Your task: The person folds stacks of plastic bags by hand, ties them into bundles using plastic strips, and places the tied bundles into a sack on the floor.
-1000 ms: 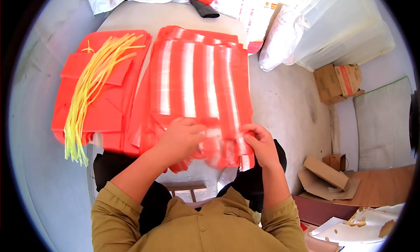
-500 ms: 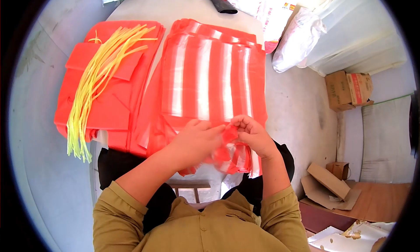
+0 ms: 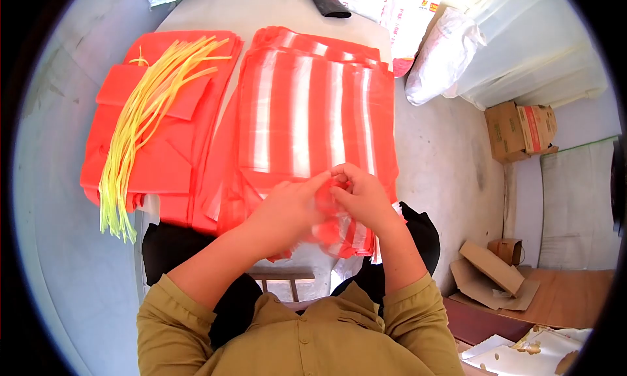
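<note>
A stack of red-and-white striped plastic sheets [image 3: 300, 108] lies in front of me, its near edge bunched up. My left hand [image 3: 290, 209] and my right hand [image 3: 359, 193] are close together over that near edge. Bunched red plastic shows between them, and the fingers of both hands are closed on it. The left fingertips are partly blurred. On the left lies a folded red pile [image 3: 163, 141], with a bundle of yellow strips [image 3: 140, 121] draped across it.
The pale table [image 3: 261, 10] bears a black and red item [image 3: 326, 2] at its far side. A white sack [image 3: 444, 56] stands beyond the right corner. Cardboard boxes [image 3: 516, 131] and an open carton [image 3: 490, 278] are on the right.
My right hand has moved left from the stack's right edge to meet my left hand, which has shifted slightly right. The view has also shifted a little.
</note>
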